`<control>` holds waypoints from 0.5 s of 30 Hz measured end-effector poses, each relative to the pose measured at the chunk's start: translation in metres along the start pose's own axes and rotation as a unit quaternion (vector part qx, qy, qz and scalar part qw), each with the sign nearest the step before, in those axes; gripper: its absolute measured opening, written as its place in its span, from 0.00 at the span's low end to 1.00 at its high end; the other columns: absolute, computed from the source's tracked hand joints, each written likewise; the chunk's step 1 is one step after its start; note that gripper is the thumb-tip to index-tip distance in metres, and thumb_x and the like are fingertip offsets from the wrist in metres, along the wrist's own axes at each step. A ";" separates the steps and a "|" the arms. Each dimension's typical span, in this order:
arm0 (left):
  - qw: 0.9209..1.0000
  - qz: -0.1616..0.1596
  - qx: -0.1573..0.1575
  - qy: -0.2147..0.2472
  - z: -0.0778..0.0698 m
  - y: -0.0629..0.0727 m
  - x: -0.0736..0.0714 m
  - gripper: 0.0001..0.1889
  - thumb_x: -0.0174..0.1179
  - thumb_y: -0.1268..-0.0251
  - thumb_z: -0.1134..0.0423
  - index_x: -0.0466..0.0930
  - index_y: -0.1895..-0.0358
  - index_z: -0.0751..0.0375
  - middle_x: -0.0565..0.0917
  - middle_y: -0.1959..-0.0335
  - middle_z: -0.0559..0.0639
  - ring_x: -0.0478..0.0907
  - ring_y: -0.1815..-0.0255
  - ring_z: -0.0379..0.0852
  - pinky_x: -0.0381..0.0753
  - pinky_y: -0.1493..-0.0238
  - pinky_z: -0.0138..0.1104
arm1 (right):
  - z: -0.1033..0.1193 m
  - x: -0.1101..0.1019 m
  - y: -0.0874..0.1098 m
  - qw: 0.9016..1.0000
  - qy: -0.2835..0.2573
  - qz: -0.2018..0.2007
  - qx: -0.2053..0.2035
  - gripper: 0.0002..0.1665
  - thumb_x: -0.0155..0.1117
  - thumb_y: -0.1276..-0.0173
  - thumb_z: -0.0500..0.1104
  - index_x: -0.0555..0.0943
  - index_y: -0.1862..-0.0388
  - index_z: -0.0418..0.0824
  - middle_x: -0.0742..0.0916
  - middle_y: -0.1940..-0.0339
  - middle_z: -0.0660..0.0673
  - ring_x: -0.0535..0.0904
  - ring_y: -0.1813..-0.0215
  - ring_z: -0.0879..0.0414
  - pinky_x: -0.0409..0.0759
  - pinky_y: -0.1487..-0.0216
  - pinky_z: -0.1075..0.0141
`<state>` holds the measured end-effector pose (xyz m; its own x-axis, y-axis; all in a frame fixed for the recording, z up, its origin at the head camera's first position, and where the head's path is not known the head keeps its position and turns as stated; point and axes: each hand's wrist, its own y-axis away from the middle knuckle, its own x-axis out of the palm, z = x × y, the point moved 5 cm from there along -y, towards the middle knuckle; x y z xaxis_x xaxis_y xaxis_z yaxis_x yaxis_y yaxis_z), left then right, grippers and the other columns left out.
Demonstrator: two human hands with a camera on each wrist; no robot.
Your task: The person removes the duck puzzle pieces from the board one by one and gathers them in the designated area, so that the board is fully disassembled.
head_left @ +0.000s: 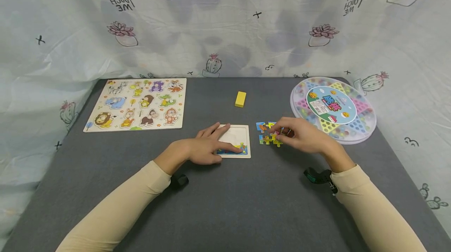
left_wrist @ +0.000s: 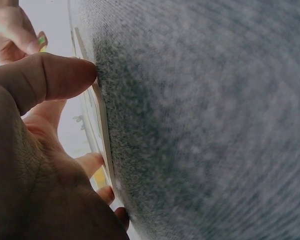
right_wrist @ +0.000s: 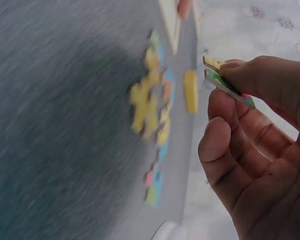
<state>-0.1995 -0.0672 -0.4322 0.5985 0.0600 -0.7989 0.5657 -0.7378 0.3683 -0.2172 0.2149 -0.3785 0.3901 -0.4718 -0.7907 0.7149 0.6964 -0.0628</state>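
Note:
My left hand rests with spread fingers on a small white-framed puzzle board. Joined jigsaw pieces lie along the board's near edge, partly under the index finger. In the left wrist view, the thumb touches the board's edge. Over a cluster of loose jigsaw pieces to the board's right, my right hand pinches jigsaw pieces between thumb and fingers. A yellow one and a green one seem stacked there; the fingers cover part of them.
Behind the board stands a yellow block. An animal puzzle board lies at the back left of the grey table. At the back right is a round game board, close beyond the right hand. Printed cloth hangs behind the table.

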 end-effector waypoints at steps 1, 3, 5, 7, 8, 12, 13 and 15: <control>1.000 0.000 0.001 0.000 0.000 0.000 0.000 0.30 0.52 0.23 0.57 0.65 0.26 0.16 0.30 0.14 0.50 0.24 0.15 0.60 0.40 0.23 0.65 | -0.003 0.000 0.002 1.000 0.000 0.001 0.008 0.13 0.64 0.25 0.34 0.86 0.45 0.40 0.86 0.59 0.51 0.79 0.63 0.60 0.82 0.60 0.64; 1.000 0.001 0.002 -0.002 0.001 0.000 -0.002 0.30 0.52 0.23 0.57 0.64 0.26 0.16 0.30 0.14 0.49 0.23 0.15 0.60 0.40 0.23 0.66 | -0.009 0.000 0.007 1.000 -0.001 -0.001 0.023 0.13 0.65 0.26 0.35 0.85 0.45 0.40 0.86 0.59 0.51 0.81 0.63 0.60 0.82 0.59 0.64; 1.000 0.002 0.002 -0.003 0.000 0.000 -0.003 0.31 0.52 0.23 0.57 0.64 0.26 0.16 0.30 0.14 0.50 0.23 0.15 0.60 0.40 0.24 0.66 | -0.015 -0.001 0.010 0.999 -0.001 -0.004 0.038 0.13 0.66 0.26 0.35 0.85 0.45 0.40 0.87 0.59 0.51 0.82 0.62 0.59 0.82 0.59 0.64; 1.000 0.002 0.003 -0.004 0.000 0.000 -0.005 0.31 0.52 0.23 0.58 0.64 0.26 0.17 0.31 0.14 0.50 0.23 0.15 0.61 0.40 0.24 0.67 | -0.018 -0.002 0.013 0.999 0.002 -0.007 0.047 0.12 0.66 0.27 0.35 0.85 0.46 0.40 0.87 0.60 0.51 0.82 0.62 0.59 0.82 0.60 0.63; 1.000 0.002 0.003 -0.005 -0.001 0.001 -0.005 0.31 0.52 0.23 0.58 0.64 0.26 0.17 0.31 0.14 0.51 0.23 0.15 0.61 0.40 0.24 0.67 | -0.020 -0.002 0.015 0.999 0.002 -0.007 0.049 0.12 0.67 0.27 0.35 0.85 0.46 0.40 0.87 0.60 0.51 0.82 0.62 0.59 0.82 0.60 0.63; 1.000 0.005 0.001 -0.003 -0.001 0.001 -0.003 0.30 0.52 0.23 0.57 0.64 0.25 0.17 0.31 0.14 0.51 0.24 0.15 0.61 0.41 0.24 0.67 | -0.027 -0.003 0.022 0.999 -0.006 -0.008 0.050 0.12 0.66 0.26 0.34 0.85 0.46 0.40 0.88 0.60 0.50 0.83 0.63 0.60 0.81 0.61 0.64; 1.000 0.005 0.001 -0.002 -0.001 0.001 -0.003 0.30 0.52 0.23 0.57 0.65 0.25 0.18 0.31 0.14 0.51 0.24 0.15 0.61 0.40 0.24 0.67 | -0.029 -0.003 0.023 0.999 -0.011 -0.007 0.050 0.12 0.65 0.26 0.34 0.86 0.46 0.41 0.88 0.59 0.50 0.83 0.64 0.60 0.82 0.61 0.64; 1.000 0.006 0.000 0.000 -0.002 0.001 -0.002 0.30 0.52 0.23 0.57 0.65 0.25 0.18 0.32 0.14 0.51 0.24 0.15 0.60 0.40 0.24 0.67 | -0.033 -0.003 0.027 0.998 -0.021 -0.005 0.054 0.13 0.64 0.25 0.35 0.86 0.45 0.41 0.88 0.59 0.50 0.82 0.64 0.60 0.81 0.62 0.65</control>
<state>-0.1992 -0.0669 -0.4295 0.6054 0.0520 -0.7942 0.5584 -0.7389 0.3772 -0.2184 0.2530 -0.3977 0.4048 -0.5032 -0.7635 0.7766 0.6300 -0.0035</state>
